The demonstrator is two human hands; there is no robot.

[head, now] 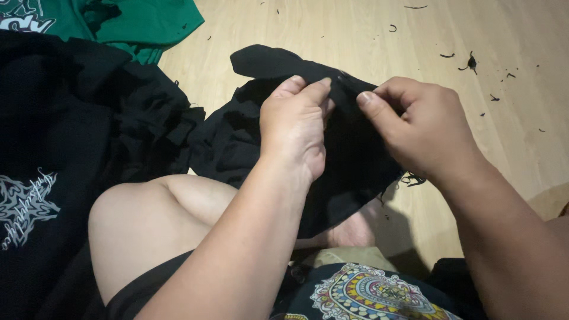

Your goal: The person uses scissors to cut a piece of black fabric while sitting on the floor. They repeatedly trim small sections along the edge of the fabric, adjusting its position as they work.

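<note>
A black piece of cloth is held up over my lap, its upper end flopping away toward the floor. My left hand pinches the cloth's top edge with thumb and fingers. Close beside it, my right hand grips the same edge, fingers curled over the fabric. The two hands sit only a few centimetres apart on the cloth. Whether a small tool is in either hand is hidden by the fingers.
A pile of black garments, one with a white print, lies at the left. A green shirt lies at the top left. Black thread scraps dot the light wooden floor. My bent knee is below.
</note>
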